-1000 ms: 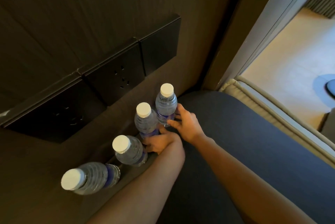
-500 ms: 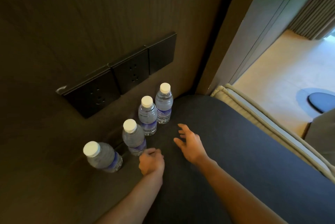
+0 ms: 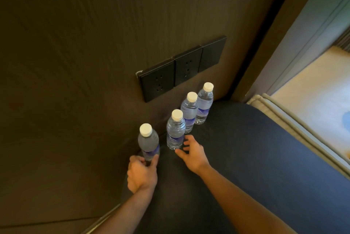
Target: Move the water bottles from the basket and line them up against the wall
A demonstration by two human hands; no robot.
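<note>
Several clear water bottles with white caps and blue labels stand in a row along the dark wall (image 3: pixel 94 63) on a dark grey surface (image 3: pixel 236 148). My left hand (image 3: pixel 142 173) grips the base of the nearest bottle (image 3: pixel 148 143). My right hand (image 3: pixel 192 155) hovers with fingers spread just in front of the second bottle (image 3: pixel 175 131), not touching it. Behind stand the third bottle (image 3: pixel 188 111) and the farthest bottle (image 3: pixel 204 104). No basket is in view.
A black panel of wall sockets (image 3: pixel 180 67) sits just above the bottles. The grey surface ends at a beige piped edge (image 3: pixel 284 118) on the right, beyond which lies a pale floor (image 3: pixel 312 86). A door frame (image 3: pixel 265 44) rises at the corner.
The view has pulled back from the wall. My left hand moved left from the middle bottles and closed on the nearest bottle. My right hand left the farthest bottle and came beside the second.
</note>
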